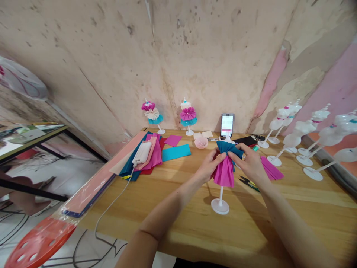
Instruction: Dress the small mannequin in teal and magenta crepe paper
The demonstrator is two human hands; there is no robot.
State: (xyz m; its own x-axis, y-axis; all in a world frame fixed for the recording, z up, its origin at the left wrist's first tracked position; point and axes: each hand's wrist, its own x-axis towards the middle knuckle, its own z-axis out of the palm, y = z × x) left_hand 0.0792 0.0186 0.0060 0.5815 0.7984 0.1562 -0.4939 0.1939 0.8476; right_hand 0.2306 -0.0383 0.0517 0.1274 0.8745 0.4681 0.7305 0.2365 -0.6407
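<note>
A craft workshop, with mini mannequins [302,133], coloured sheets [176,152], snips [250,183].

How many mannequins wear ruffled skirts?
3: the leftmost mannequin near the wall, the second mannequin to its right, and the front mannequin between the left hand and right hand.

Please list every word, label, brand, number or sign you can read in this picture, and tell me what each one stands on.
None can be read for certain.
Phone screen: pixelated, unreadable.
White device with a cable: small marks near one end, too small to read.
Teal fabric and magenta skirt: no lettering seen.
</note>
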